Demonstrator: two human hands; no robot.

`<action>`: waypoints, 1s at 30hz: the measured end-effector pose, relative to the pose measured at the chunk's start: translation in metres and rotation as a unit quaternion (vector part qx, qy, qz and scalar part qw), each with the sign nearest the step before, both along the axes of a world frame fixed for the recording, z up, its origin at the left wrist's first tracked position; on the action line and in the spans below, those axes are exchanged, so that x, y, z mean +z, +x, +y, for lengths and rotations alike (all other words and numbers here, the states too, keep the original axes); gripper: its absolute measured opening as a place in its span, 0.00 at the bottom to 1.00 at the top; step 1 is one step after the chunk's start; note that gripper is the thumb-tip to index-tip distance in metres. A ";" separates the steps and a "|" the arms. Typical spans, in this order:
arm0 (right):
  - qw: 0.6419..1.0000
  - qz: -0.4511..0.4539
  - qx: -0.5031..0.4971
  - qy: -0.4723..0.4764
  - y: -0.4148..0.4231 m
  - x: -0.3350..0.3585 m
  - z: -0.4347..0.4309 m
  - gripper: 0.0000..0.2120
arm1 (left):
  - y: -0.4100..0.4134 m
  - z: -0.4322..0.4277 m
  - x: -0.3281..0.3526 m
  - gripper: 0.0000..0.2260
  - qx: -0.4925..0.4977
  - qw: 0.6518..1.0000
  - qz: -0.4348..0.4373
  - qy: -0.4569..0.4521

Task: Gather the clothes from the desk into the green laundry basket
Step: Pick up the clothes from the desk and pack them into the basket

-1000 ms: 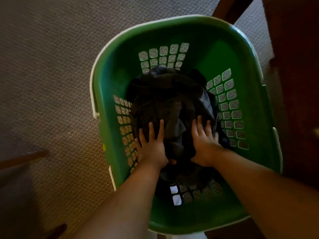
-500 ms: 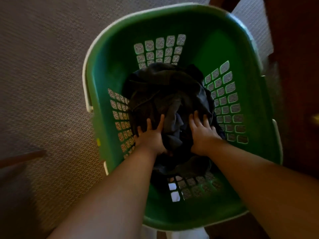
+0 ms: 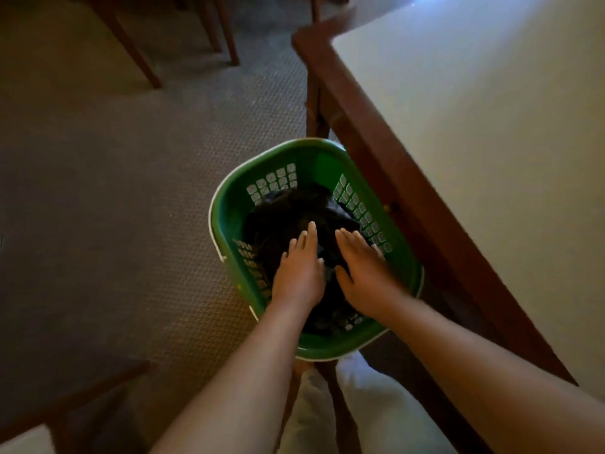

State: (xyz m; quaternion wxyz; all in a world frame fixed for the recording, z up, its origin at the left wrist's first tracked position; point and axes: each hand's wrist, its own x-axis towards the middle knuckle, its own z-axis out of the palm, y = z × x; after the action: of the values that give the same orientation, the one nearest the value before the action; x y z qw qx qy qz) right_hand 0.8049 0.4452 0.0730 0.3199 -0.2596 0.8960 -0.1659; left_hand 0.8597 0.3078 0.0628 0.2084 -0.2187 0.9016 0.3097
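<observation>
The green laundry basket [image 3: 229,208] stands on the carpet beside the desk [image 3: 474,132], whose pale top shows no clothes in the visible part. A heap of dark clothes [image 3: 278,217] fills the basket's bottom. My left hand [image 3: 299,267] and my right hand [image 3: 363,270] hover flat, palms down, over the near half of the heap, fingers extended and slightly apart. Neither hand holds anything. Whether the palms touch the cloth is not clear.
The desk's dark wooden edge [image 3: 393,178] runs close along the basket's right side. Chair legs [image 3: 226,37] stand at the back on the carpet [image 3: 114,191]. Another piece of furniture [image 3: 29,434] is at the lower left. My pale trousers [image 3: 376,414] show below the basket.
The view has pulled up and back, so the basket looks smaller and the desk has come into sight. My hands have lifted from pressing deep into the clothes to the top of the heap.
</observation>
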 end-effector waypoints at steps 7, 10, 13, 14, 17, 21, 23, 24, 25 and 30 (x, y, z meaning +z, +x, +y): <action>0.983 0.094 -0.103 -0.120 0.042 0.120 0.026 0.30 | 0.013 0.016 0.116 0.28 -0.087 0.982 0.165 -0.006; 0.968 0.135 -0.144 -0.152 0.052 0.157 0.043 0.29 | 0.010 0.028 0.154 0.28 -0.134 0.971 0.199 -0.006; 0.950 0.166 -0.191 -0.184 0.058 0.189 0.064 0.29 | 0.002 0.046 0.188 0.28 -0.173 0.959 0.225 -0.001; 0.944 0.176 -0.206 -0.190 0.059 0.197 0.071 0.30 | -0.002 0.053 0.197 0.28 -0.185 0.954 0.236 0.001; 0.924 0.208 -0.249 -0.205 0.066 0.218 0.091 0.30 | -0.010 0.076 0.219 0.31 -0.223 0.940 0.257 0.010; 0.893 0.237 -0.315 -0.218 0.077 0.239 0.117 0.31 | -0.024 0.110 0.241 0.34 -0.291 0.912 0.288 0.015; 0.877 0.252 -0.348 -0.216 0.082 0.244 0.133 0.31 | -0.031 0.129 0.249 0.32 -0.321 0.897 0.303 0.016; 0.869 0.258 -0.363 -0.214 0.085 0.247 0.142 0.31 | -0.033 0.139 0.252 0.31 -0.336 0.889 0.309 0.023; 0.863 0.264 -0.376 -0.212 0.087 0.249 0.151 0.31 | -0.036 0.149 0.255 0.29 -0.351 0.882 0.314 0.032; 0.822 0.291 -0.444 -0.205 0.098 0.257 0.203 0.29 | -0.045 0.205 0.261 0.26 -0.410 0.849 0.327 0.069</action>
State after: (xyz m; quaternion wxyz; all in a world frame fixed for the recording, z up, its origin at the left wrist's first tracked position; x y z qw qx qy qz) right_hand 0.9029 0.6479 0.3297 -0.1243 0.0703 0.9112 -0.3866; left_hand 0.8145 0.5129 0.3237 0.0243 0.2999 0.9014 0.3115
